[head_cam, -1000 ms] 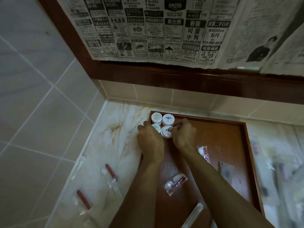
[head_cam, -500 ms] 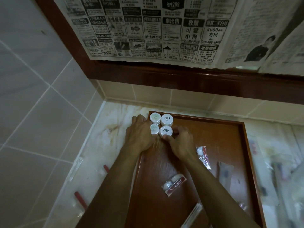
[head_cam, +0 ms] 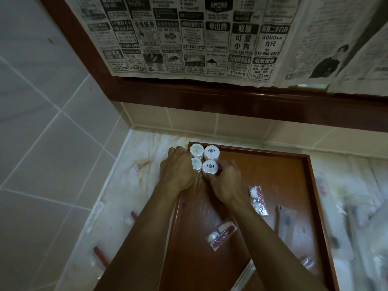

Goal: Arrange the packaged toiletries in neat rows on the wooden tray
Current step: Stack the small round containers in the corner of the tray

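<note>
The right hand (head_cam: 223,181) pinches a round pack (head_cam: 210,167) in the tray (head_cam: 310,185) corner. The left hand (head_cam: 178,169) curls at the tray's edge beside the packs; I cannot tell what it grips. Small packets (head_cam: 220,235) lie near on the tray and tabletop (head_cam: 134,164).

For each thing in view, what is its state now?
Four round packs: standing as a two-by-two block in the tray's far left corner.
Wooden tray: flat on the counter.
Left hand: against the block's left side.
Right hand: gripping the near right pack.
Sachet: loose on the tray.
</note>
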